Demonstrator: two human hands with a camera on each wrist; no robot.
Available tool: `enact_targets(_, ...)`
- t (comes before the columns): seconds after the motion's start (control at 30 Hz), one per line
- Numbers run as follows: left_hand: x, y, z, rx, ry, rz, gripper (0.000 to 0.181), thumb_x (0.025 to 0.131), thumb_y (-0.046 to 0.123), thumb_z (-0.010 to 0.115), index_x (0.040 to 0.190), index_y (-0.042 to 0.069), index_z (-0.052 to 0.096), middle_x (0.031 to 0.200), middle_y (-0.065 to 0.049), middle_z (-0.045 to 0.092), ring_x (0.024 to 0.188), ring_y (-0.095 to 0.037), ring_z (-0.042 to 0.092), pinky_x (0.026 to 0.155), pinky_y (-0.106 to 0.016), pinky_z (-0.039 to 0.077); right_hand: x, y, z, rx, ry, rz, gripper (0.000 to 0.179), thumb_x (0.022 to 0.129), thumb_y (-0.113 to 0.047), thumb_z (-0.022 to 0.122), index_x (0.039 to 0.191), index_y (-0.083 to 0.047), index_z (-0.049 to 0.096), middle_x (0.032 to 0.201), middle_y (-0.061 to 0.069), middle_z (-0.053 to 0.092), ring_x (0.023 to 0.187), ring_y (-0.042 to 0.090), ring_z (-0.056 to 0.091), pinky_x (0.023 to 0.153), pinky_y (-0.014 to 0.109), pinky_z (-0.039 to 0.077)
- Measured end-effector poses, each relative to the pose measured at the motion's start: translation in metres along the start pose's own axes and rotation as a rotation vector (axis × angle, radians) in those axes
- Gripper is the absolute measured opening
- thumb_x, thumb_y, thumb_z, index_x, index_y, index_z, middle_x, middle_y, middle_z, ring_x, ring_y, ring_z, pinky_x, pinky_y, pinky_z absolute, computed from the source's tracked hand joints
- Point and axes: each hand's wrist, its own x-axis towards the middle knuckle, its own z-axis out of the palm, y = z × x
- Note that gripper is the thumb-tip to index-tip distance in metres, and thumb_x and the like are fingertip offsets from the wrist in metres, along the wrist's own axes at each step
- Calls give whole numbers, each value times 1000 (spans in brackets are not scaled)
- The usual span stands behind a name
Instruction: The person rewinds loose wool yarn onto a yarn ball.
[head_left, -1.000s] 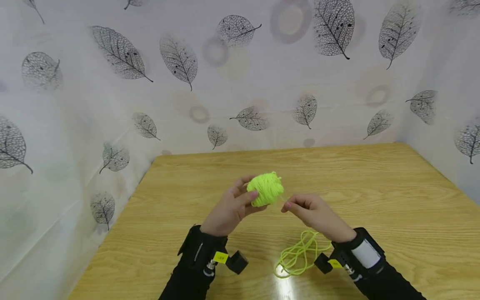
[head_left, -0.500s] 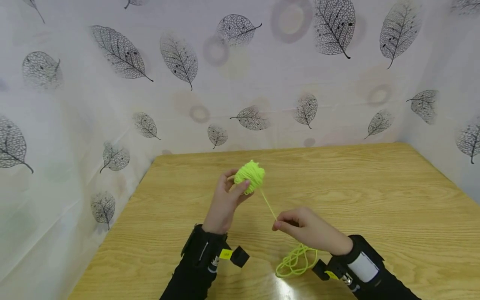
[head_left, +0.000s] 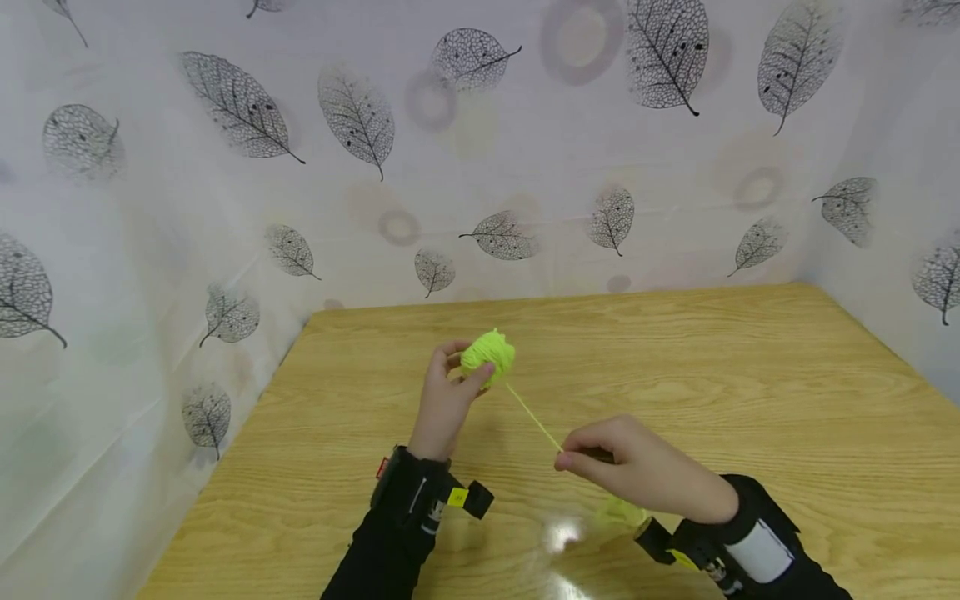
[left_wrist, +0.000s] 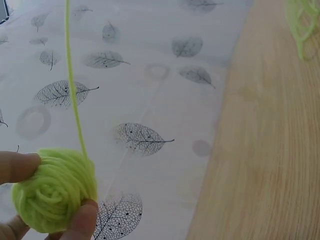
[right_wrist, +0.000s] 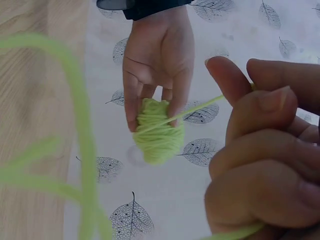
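A small ball of neon yellow-green yarn (head_left: 489,353) is gripped between the thumb and fingers of my left hand (head_left: 442,408), raised over the middle of the table. From the ball a single taut strand (head_left: 534,418) slants down to my right hand (head_left: 630,467), whose thumb and forefinger pinch it. In the right wrist view the other fingers of that hand (right_wrist: 265,150) are curled, and more yarn comes out beneath them. A loose heap of the same yarn (head_left: 621,512) shows blurred under my right hand, partly hidden by it and the wrist camera.
The wooden table (head_left: 712,367) reaches back to a pale curtain (head_left: 510,158) printed with dark leaves, which also runs along the left and right sides. Black wrist straps with small box cameras (head_left: 478,500) stick out inward from both wrists.
My left hand has moved left and slightly away with the ball, turning it. My right hand has come lower and nearer, so the strand between them is longer. The loose heap has shifted and blurred.
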Motion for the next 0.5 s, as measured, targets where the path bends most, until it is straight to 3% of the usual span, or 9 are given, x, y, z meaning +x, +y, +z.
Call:
enact_targets(0.23,0,-5,0,215,-88,-32,42,87,14,64,124,6,46,118,-19,43,83,-22,55,80,-43,52,-5,-5,-10,4,89,-30,12,92,-14,56,84,-16,64,60,-13,39,48,-1,32,42,16,33)
enact_targets(0.33,-1,-7,0,287,-158,-44,44,86,16,65,125,7,47,119,-19,46,82,-22,55,81,-48,51,-6,-6,-14,-3,145,-56,14,91,-7,57,84,-16,64,59,-12,41,46,0,32,41,15,32)
enact_targets(0.5,-6,-7,1,413,-313,-52,45,86,22,65,127,10,50,122,-16,48,84,-23,54,77,-48,51,-8,-7,-18,-1,239,-69,17,88,0,58,84,-14,65,57,-10,41,44,4,32,38,17,31)
